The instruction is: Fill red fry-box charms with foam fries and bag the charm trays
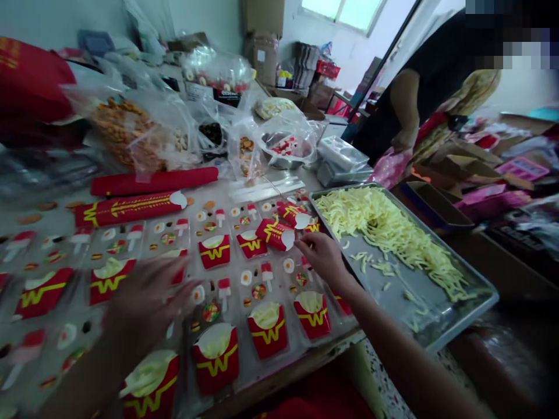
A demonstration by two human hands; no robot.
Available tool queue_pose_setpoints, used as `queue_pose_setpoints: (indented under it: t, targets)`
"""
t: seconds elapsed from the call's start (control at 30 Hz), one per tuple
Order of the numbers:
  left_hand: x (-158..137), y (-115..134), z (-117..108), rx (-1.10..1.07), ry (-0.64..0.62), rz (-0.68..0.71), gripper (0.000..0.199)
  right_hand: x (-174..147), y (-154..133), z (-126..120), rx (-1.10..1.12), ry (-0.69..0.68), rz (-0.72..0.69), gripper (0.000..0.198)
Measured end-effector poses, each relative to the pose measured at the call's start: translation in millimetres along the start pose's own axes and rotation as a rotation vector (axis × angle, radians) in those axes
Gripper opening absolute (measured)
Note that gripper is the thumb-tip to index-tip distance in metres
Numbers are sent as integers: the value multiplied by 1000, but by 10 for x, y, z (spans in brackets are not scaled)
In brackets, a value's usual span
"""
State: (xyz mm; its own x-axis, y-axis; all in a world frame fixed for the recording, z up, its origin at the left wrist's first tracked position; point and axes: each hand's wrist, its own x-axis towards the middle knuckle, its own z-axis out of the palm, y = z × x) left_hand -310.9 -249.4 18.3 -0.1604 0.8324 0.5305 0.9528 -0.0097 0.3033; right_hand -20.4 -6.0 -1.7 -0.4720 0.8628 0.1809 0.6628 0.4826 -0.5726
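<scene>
Clear plastic blister trays cover the table, each with a red fries carton (216,358) marked with a yellow zigzag. Beside the cartons sit tiny toy foods such as a fried egg (246,277), a popsicle (224,291) and a pizza (258,291). My left hand (146,297) is smeared by motion above the trays at left, its fingers unclear. My right hand (321,255) is closed in a pinch by a few loose folded cartons (276,234); what its fingertips hold, if anything, I cannot make out.
A metal tray (384,305) of pale toy fries (393,233) stands at right. Long stacks of nested red cartons (131,209) lie behind the blister trays. Bags of small pieces (124,131) and a metal bowl (286,160) stand farther back. Another person (404,105) bends over boxes at right.
</scene>
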Motion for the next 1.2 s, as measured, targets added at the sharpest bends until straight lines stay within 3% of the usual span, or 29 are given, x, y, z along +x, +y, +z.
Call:
queue_pose_setpoints:
  t: [0.07, 0.17, 0.3, 0.43, 0.6, 0.7, 0.83, 0.93, 1.0, 1.1, 1.2]
  targets:
    - [560, 143, 569, 7, -172, 216, 52, 56, 10, 89, -46, -32, -3, 31]
    - [1267, 373, 1272, -41, -387, 343, 75, 177, -137, 260, -61, -83, 46, 33]
    - [1717, 512, 1708, -131, -553, 465, 74, 292, -268, 382, -8, -163, 116, 20]
    - [1796, 416, 1811, -280, -520, 553, 69, 227, -227, 339, 107, -83, 133, 17]
    - [1699, 328, 1745, -252, -480, 476, 87, -78, -117, 19, 81, 22, 147, 12]
    - [1594, 647, 1665, -210, -420, 468, 105, -251, -151, -168, -80, 89, 72, 9]
    - [1525, 1311, 1616, -82, -371, 473, 77, -345, -120, -408, -165, 2, -108, 15]
    - [1549, 1526, 1634, 46, -384, 347, 62, -347, 312, -761, -157, -94, -148, 23]
    - [1572, 1520, 1652, 37, -431, 277, 71, -331, 794, -1060, -223, -67, 16, 25]
    - [1575, 1520, 1667, -50, -505, 182, 88, -283, 1511, -1418, -491, 23, 364, 39]
    - [1550, 1664, 1673, -151, -513, 198, 89, -268, 1929, -1574, -628, -64, 403, 55]
